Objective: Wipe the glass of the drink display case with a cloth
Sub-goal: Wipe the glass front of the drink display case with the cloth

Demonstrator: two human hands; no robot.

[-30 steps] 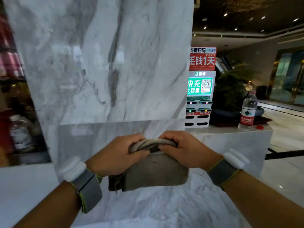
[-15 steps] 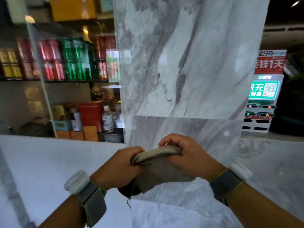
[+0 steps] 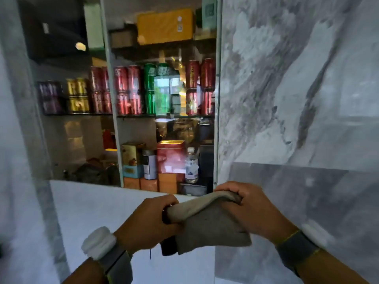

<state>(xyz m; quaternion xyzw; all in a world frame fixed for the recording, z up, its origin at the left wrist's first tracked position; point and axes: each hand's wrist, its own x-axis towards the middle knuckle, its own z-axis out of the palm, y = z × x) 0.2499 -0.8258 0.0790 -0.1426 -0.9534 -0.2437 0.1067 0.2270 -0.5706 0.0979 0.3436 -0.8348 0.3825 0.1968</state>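
A folded grey cloth [image 3: 207, 226] hangs between both hands at the bottom centre. My left hand [image 3: 149, 224] grips its left end and my right hand [image 3: 250, 212] grips its upper right end. Straight ahead and above the hands stands the drink display case; its glass front [image 3: 164, 128] is split by a pale vertical frame [image 3: 111, 111]. Behind the glass, red, green, gold and purple cans [image 3: 131, 91] line a shelf, with boxes, tins and a water bottle [image 3: 191, 165] below. The cloth is held in front of the case's lower edge, apart from the glass.
A grey-veined marble pillar [image 3: 297, 99] borders the case on the right. A white marble ledge [image 3: 98, 206] runs under the glass. Another marble upright [image 3: 24, 119] frames the left side. Yellow and dark boxes [image 3: 165, 25] sit on the top shelf.
The view has swung left, so the display case now fills the centre and the pillar lies to the right. Both hands keep hold of the cloth; the right hand has lifted its end higher.
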